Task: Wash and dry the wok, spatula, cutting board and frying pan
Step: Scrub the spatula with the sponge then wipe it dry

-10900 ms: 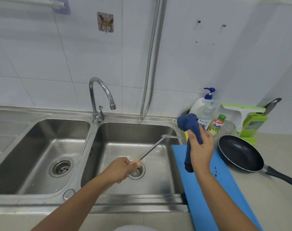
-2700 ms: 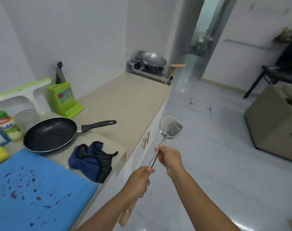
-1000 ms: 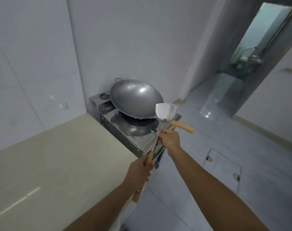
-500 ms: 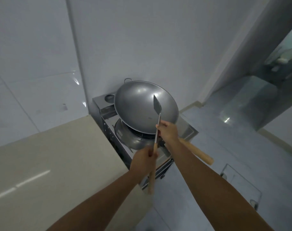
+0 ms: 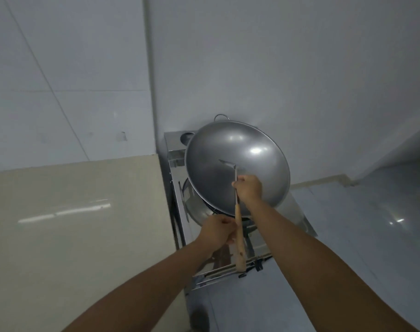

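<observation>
The steel wok (image 5: 247, 144) sits tilted on the gas stove (image 5: 174, 149) in the corner, its bowl facing me. I hold the spatula (image 5: 240, 245) upright over it, with the metal blade inside the wok bowl and the wooden handle pointing down towards me. My right hand (image 5: 248, 188) grips the metal shaft just below the blade. My left hand (image 5: 217, 232) is curled beside the wooden handle, fingertips against it; whether it grips is unclear. The cutting board and frying pan are out of view.
A beige counter (image 5: 72, 224) runs along the left up to the stove. White tiled walls meet behind the wok. Grey floor tiles (image 5: 360, 236) stretch to the right of the stove.
I have stepped closer to the stove. The spatula's blade has dropped into the wok and turned flat. My left hand has loosened from the wooden handle to its side.
</observation>
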{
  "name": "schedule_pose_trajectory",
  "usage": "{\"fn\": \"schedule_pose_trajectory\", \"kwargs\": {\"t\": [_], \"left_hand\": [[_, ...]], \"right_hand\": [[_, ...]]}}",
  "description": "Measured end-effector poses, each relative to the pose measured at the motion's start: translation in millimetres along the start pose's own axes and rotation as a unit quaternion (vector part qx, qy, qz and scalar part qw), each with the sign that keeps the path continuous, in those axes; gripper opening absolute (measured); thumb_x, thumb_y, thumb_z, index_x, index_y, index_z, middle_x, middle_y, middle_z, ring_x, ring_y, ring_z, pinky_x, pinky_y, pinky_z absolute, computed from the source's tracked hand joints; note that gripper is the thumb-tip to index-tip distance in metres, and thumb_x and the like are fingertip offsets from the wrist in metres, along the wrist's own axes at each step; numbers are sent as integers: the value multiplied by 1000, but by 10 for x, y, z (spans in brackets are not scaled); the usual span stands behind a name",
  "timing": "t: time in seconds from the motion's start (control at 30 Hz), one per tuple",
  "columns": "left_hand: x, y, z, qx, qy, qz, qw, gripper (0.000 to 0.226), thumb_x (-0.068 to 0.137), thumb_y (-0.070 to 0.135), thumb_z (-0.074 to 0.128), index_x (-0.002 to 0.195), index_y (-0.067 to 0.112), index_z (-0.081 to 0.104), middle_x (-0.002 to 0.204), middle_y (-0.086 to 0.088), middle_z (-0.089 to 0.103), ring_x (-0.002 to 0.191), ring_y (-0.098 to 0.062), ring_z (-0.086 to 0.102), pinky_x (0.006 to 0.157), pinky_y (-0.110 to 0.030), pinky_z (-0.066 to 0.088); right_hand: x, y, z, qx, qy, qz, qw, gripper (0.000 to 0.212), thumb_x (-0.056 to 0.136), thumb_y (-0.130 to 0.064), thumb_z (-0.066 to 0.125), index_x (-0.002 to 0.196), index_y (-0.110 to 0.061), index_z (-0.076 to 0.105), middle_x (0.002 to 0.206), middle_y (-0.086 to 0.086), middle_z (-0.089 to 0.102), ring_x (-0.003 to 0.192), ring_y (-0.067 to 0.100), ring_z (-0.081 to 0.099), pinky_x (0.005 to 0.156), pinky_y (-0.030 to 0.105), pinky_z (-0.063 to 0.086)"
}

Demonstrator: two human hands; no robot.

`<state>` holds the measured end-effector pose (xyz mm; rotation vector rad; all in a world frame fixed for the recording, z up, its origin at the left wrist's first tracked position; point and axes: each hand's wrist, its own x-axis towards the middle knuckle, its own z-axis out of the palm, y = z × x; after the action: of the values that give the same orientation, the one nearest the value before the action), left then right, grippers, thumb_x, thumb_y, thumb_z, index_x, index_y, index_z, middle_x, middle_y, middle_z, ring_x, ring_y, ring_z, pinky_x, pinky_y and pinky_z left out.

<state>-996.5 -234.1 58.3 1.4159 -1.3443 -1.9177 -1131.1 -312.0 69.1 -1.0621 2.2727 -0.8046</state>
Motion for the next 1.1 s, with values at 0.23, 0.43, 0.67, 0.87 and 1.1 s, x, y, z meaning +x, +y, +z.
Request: {"fn": "schedule_pose_trajectory", "kwargs": {"t": [0.23,0.43,0.67,0.87,1.1], "left_hand": [[105,-44,248,-31,61,-5,998,16,98,12,55,87,10,67,80,-7,68,68,-13,65,59,-17,55],[178,-49,381,-45,103,-10,994,6,97,12,57,95,6,59,82,-6,68,65,-11,66,57,-17,55],[184,-137,497,-12,130,-28,991,15,97,23,58,103,9,57,92,-10,70,73,-18,68,61,-22,57],[148,-158,398,88,137,19,987,9,98,28,53,102,20,56,92,1,68,80,-14,65,76,-30,56],[10,-322,-337,324,249,55,911,45,101,39,43,140,18,46,141,-4,51,125,-22,51,104,-38,43]], "right_hand": [[207,102,82,-35,-30,-37,998,10,85,-11,64,79,-11,72,73,7,61,67,21,53,46,23,30],[287,195,71,-9,-31,-55,998,21,86,-11,66,104,-6,73,102,13,72,90,29,65,67,24,41],[206,339,61,17,-60,-90,994,23,91,-13,62,112,-4,68,102,12,71,93,29,66,71,28,47],[206,449,140,-92,-52,-137,985,28,96,-26,53,118,-14,64,111,9,64,99,25,61,69,26,47],[-199,131,314,-262,-64,-236,933,53,102,-35,36,151,-15,31,161,6,15,148,28,12,120,44,12]]}}
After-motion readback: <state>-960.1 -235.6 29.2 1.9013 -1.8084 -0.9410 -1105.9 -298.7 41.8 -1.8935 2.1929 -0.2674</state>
